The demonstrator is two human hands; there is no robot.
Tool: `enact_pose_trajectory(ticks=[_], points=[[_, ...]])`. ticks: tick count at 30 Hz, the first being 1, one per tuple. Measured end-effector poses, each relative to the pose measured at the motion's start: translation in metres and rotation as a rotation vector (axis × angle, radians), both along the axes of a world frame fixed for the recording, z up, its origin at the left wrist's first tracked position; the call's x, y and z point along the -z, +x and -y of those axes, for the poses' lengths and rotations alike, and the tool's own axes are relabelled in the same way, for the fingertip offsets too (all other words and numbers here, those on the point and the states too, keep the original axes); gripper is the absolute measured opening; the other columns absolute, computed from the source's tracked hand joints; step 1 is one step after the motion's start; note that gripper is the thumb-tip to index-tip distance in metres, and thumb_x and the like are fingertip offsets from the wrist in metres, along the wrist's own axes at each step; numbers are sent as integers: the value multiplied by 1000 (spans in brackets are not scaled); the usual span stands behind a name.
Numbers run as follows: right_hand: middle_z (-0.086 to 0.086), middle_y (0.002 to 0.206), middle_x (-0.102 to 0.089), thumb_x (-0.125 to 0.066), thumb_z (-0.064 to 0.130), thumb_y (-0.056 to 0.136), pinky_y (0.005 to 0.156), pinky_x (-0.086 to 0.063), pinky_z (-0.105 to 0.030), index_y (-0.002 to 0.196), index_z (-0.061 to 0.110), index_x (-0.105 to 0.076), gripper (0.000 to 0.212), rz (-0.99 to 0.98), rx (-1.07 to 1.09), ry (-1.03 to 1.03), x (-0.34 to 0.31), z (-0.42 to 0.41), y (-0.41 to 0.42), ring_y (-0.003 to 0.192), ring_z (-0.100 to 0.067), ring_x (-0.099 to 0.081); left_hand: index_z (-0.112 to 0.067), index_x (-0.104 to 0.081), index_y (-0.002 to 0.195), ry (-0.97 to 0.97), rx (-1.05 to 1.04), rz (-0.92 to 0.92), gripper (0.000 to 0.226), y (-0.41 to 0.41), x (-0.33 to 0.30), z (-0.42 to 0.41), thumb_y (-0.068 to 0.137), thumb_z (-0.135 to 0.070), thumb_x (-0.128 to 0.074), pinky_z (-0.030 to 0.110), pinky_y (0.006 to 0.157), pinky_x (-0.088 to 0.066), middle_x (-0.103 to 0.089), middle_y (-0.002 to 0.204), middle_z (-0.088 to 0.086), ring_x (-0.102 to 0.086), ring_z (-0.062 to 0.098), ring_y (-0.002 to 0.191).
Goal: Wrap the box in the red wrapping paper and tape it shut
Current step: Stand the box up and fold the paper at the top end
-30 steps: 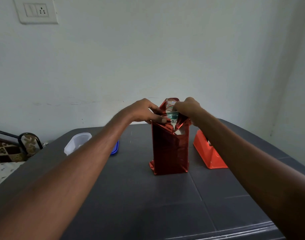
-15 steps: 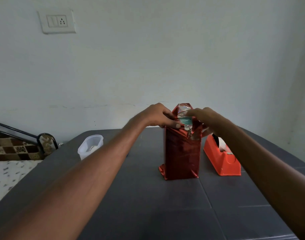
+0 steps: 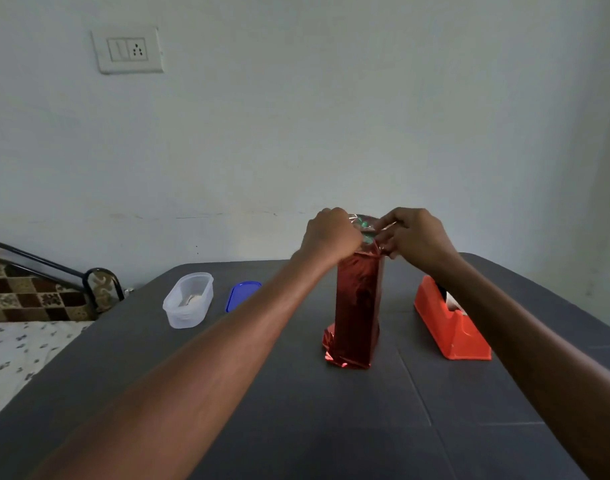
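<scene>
A tall box wrapped in shiny red paper (image 3: pixel 357 306) stands upright on the dark grey table (image 3: pixel 331 427). Crumpled paper sticks out at its base. At the top, a loose flap shows its silvery inner side and a bit of green. My left hand (image 3: pixel 331 235) curls over the top left edge and grips the paper there. My right hand (image 3: pixel 412 237) pinches the flap at the top right. An orange tape dispenser (image 3: pixel 449 323) sits right of the box, partly behind my right forearm.
A clear plastic container (image 3: pixel 188 299) and its blue lid (image 3: pixel 243 295) lie at the back left of the table. A bed with a patterned cover (image 3: pixel 19 341) is beyond the left edge. A white wall rises just behind the table.
The flap at the top has been folded lower over the box. Both hands have closed in tighter on the top. The view has tilted, so everything sits further right and lower in frame.
</scene>
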State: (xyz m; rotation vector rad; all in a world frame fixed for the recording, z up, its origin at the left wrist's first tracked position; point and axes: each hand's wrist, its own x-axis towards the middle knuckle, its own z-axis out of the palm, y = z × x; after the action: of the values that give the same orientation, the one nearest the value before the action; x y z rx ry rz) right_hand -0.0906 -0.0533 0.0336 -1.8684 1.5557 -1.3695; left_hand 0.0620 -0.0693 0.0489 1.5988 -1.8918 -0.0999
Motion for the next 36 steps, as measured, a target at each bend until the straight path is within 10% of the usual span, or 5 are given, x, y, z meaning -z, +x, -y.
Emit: enact_pose_trajectory(ticks=[8, 13, 21, 29, 36], points=[[1, 110, -72, -64, 34, 87, 76, -46, -35, 110, 26, -71, 25, -518, 110, -234, 27, -22, 15, 103, -29, -64, 3, -67, 99, 143, 130, -51, 14, 8, -14, -3, 92, -1, -55, 31, 70, -63, -72, 95, 12, -73, 25, 81], [-4, 134, -61, -70, 55, 81, 98, -42, -45, 118, 21, -64, 50, -614, 253, -302, 52, -14, 18, 126, -32, -46, -28, -70, 121, -10, 237, 469, 46, 25, -24, -8, 85, 0, -61, 31, 93, -39, -52, 126, 3, -42, 23, 121], [-2, 138, -61, -71, 27, 81, 104, -38, -51, 113, 16, -69, 34, -514, 237, -434, 67, -11, 8, 138, -37, -39, -30, -78, 85, -341, 312, 462, 15, 38, -32, 8, 73, -28, -85, 36, 98, -26, -62, 117, -13, -38, 16, 125], [-6, 132, -61, -72, 14, 87, 105, -43, -48, 121, 27, -64, 37, -339, 5, -234, 57, -9, -28, 134, -31, -47, -21, -80, 88, -155, 397, 357, 15, 26, -60, -17, 75, -27, -84, 26, 75, -32, -67, 92, -10, -52, 0, 80], [8, 107, -71, -71, 5, 90, 93, -42, -31, 107, 22, -66, 25, -292, -184, -120, 38, -5, -40, 118, -12, -61, -24, -70, 90, 26, 313, 480, 26, 27, -62, -10, 72, -31, -87, 30, 84, -44, -67, 120, -3, -61, 20, 109]])
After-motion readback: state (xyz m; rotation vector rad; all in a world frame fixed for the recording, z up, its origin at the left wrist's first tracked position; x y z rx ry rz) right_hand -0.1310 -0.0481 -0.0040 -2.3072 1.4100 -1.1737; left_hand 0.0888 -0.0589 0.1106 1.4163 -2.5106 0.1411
